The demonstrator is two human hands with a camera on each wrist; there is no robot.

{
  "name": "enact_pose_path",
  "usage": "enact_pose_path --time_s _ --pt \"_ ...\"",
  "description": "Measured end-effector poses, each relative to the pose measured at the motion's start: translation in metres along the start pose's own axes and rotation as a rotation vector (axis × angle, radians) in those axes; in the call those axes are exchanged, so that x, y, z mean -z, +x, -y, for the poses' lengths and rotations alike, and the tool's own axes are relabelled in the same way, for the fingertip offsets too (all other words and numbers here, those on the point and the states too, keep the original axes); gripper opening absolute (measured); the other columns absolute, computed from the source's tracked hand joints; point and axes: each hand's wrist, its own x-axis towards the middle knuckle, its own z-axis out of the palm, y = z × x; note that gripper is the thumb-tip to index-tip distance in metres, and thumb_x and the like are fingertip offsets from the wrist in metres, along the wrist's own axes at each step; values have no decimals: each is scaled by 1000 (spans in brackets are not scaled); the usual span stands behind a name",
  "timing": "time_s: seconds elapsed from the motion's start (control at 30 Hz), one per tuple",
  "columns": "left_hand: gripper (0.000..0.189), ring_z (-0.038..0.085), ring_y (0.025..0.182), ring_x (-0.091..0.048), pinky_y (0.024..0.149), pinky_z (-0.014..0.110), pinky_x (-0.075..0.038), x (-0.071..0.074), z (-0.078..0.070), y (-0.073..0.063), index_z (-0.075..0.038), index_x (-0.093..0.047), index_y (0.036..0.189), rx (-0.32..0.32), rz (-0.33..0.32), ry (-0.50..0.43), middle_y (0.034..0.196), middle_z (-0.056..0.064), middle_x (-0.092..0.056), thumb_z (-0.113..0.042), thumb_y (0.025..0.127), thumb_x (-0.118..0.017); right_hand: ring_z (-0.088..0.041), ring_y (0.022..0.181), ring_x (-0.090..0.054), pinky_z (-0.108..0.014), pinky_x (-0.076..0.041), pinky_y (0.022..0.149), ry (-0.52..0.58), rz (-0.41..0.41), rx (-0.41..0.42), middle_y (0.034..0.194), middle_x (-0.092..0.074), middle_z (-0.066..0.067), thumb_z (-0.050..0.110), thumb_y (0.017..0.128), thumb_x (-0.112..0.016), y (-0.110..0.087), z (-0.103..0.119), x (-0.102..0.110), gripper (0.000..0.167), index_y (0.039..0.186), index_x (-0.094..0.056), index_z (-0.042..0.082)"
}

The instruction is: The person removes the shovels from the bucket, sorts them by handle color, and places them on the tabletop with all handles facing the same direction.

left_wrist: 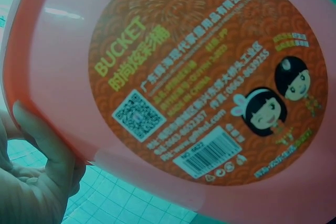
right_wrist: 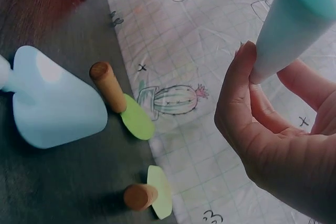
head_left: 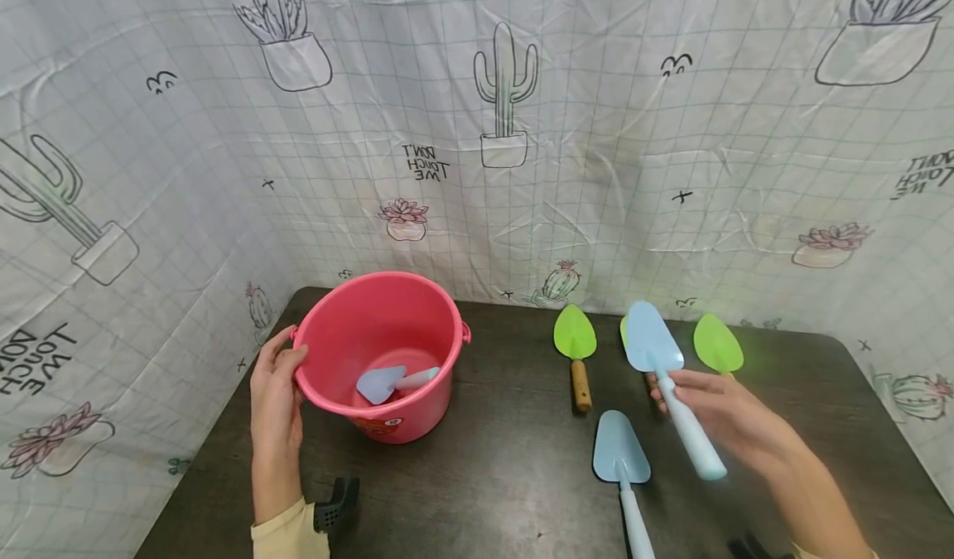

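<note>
My left hand [head_left: 276, 397] grips the rim of a pink bucket [head_left: 428, 410] on its left side. In the left wrist view, the thumb lies against the bucket wall, near a round printed label [left_wrist: 210, 82]. Inside the bucket lies a small light-blue trowel [head_left: 378, 384]. My right hand [head_left: 734, 418] holds another light-blue trowel [head_left: 652, 339] by its handle, blade pointing away from me and raised over the table. The right wrist view shows the fingers and thumb around its pale handle [right_wrist: 291, 30].
On the dark table [head_left: 507, 460] lies a blue trowel [head_left: 622, 451] near the front. Farther back are a green trowel [head_left: 575, 334] with a wooden handle, a second green one mostly hidden behind the held trowel, and a green blade [head_left: 717, 344] at right. Patterned cloth [head_left: 596, 128] hangs behind.
</note>
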Motion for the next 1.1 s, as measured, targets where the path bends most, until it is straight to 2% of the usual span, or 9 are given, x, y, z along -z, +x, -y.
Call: enact_pose_path --time_s 0.17,0.43,0.7,0.9,1.1 --pt "45 11 86 -68 76 21 -59 0 0 -1 -9 -45 149 -7 0 -11 110 8 -61 -14 105 -54 -13 109 -67 -26 -52 97 -18 9 -17 120 -71 -1 -5 108 -33 -10 -4 7 44 126 -71 8" --pt "46 10 86 -68 76 21 -59 1 0 -1 -9 -44 149 2 -2 -7 110 7 -61 -14 105 -54 -14 113 -67 -28 -53 98 34 19 -24 125 -71 -4 -5 108 -30 -28 -12 19 47 129 -70 10" --pt "46 9 85 -68 75 20 -59 -1 0 1 -10 -44 150 9 -1 0 108 5 -62 -15 105 -55 -12 113 -66 -28 -54 97 60 -53 -133 125 -71 1 -1 109 -33 -47 -17 32 45 125 -72 16" --pt "46 9 83 -67 73 20 -59 -1 -1 2 -11 -45 149 11 -1 5 106 3 -62 -16 105 -55 -13 114 -66 -30 -54 98 127 -34 -179 125 -71 -1 -1 110 -31 -62 -24 42 46 125 -71 15" --pt "45 9 81 -67 73 20 -59 -1 -1 3 -11 -45 149 15 -6 -1 106 4 -62 -16 105 -55 -13 116 -66 -30 -53 99 160 -4 -186 126 -72 -2 -1 110 -28 -70 -29 47 48 127 -71 13"
